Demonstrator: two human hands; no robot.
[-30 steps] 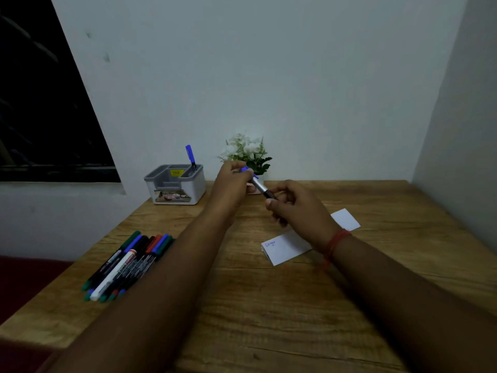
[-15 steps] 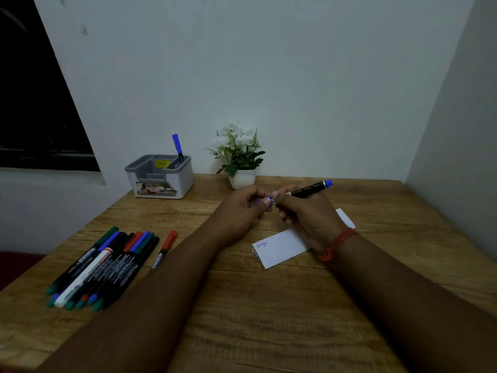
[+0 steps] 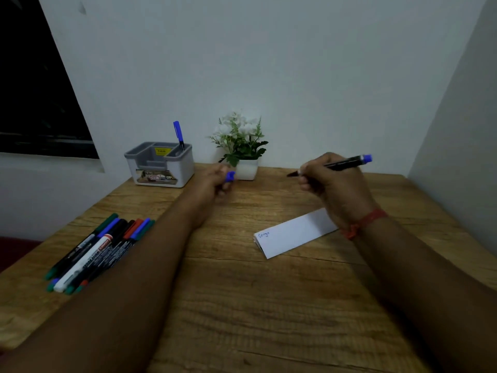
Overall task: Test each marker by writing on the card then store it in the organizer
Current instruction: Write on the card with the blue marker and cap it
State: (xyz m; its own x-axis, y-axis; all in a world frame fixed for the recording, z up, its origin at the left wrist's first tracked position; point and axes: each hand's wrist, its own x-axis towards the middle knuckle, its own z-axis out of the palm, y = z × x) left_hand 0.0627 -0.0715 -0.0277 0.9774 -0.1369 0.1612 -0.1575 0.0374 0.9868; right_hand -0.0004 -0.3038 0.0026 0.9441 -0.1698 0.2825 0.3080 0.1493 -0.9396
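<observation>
Wooden bench [image 3: 242, 305] against a white wall, hands apart above it.
Left hand [image 3: 215, 181] pinched a blue cap [image 3: 230, 176]; right hand [image 3: 329, 181] gripped the uncapped black marker [image 3: 341, 164] above the white folded card [image 3: 293, 232]; grey organizer [image 3: 161, 165] far left.

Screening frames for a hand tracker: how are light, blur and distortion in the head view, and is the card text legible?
Head view: dim, flat light, no glare, soft shadows only. Left hand and its blue cap are motion-blurred; right hand and marker sharper. Wide-angle bend shows in the leaning window edge and wall corner. Blue writing on the card is visible, barely legible.
</observation>
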